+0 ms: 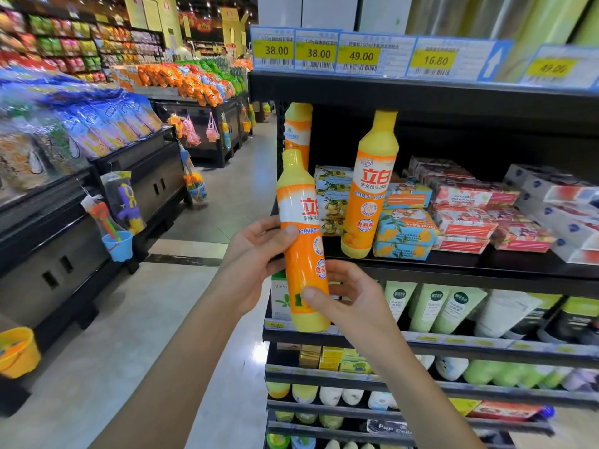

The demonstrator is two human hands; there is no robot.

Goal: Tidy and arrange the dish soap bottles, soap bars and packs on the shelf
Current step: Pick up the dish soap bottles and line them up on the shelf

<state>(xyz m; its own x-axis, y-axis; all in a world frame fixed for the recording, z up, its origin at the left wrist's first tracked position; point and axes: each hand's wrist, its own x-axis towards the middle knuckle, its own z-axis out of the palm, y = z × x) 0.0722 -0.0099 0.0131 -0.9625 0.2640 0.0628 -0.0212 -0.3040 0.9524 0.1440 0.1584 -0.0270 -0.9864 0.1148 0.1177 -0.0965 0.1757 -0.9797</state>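
Right hand (353,299), fingers behind bottle (304,251)

The dish soap bottle (304,244) you hold is smooth plastic under a glossy printed sleeve, the soap packs (405,233) to its right look like printed paper and card with a slight sheen, the shelf (470,268) is dark matt metal, and the floor (107,345) at left gleams polished.
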